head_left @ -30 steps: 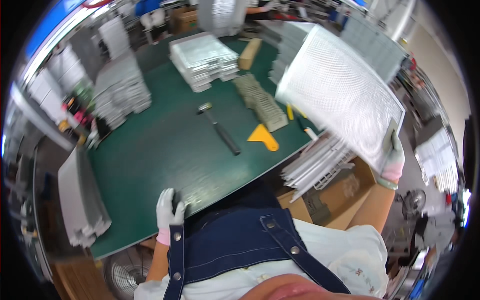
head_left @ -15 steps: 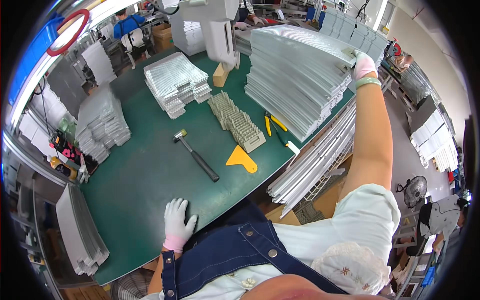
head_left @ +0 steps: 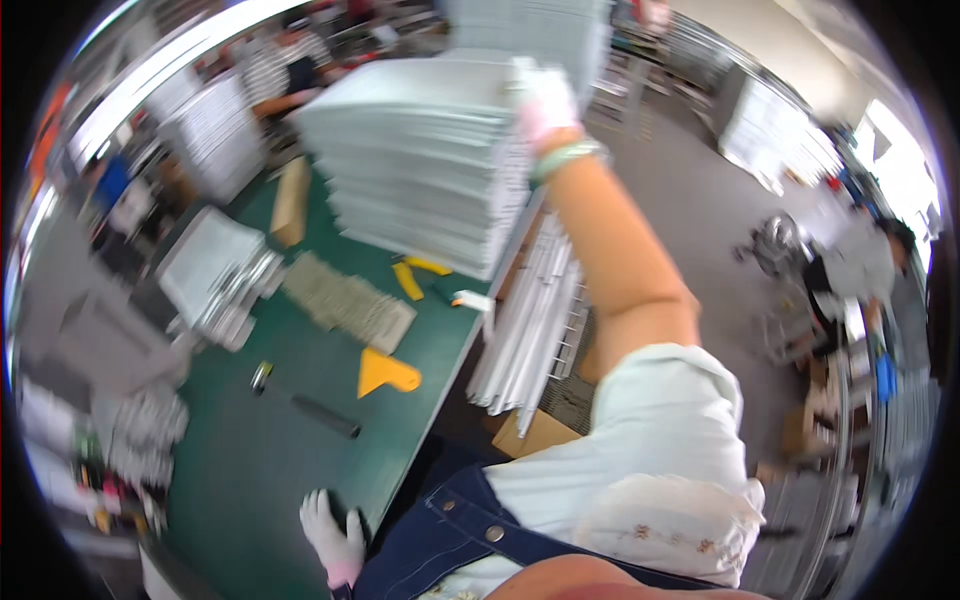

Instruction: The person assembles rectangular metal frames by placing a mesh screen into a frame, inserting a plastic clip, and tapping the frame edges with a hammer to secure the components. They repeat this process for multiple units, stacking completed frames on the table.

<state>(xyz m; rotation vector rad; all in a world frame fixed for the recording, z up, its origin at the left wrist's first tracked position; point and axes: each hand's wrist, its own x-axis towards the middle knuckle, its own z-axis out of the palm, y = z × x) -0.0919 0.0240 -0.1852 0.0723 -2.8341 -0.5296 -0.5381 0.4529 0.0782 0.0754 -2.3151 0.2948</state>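
Observation:
At the right corner of a tall stack of silver-white panels [head_left: 420,150], my right hand [head_left: 545,98] in a white and pink glove rests on the top. Motion blurs its fingers, and I cannot make out whether anything is between them. My left hand [head_left: 333,540], gloved, lies on the green table [head_left: 265,480] by its near edge, fingers spread and holding nothing. Further in lie a hammer [head_left: 325,415] with a black handle, a yellow plastic scraper [head_left: 387,373], a row of beige plastic pieces [head_left: 348,302] and yellow-handled pliers [head_left: 408,280].
A wooden block [head_left: 291,200] stands left of the tall stack, with a lower panel stack [head_left: 215,270] nearer. Long white strips [head_left: 525,320] lie in a rack beside the table's right edge. A co-worker in stripes [head_left: 285,70] is beyond; another person [head_left: 860,265] is at far right.
The whole view has swung to the right, so the table and its tools appear further left, and blur has set in. My right hand stays at the stack's corner; my left stays on the table.

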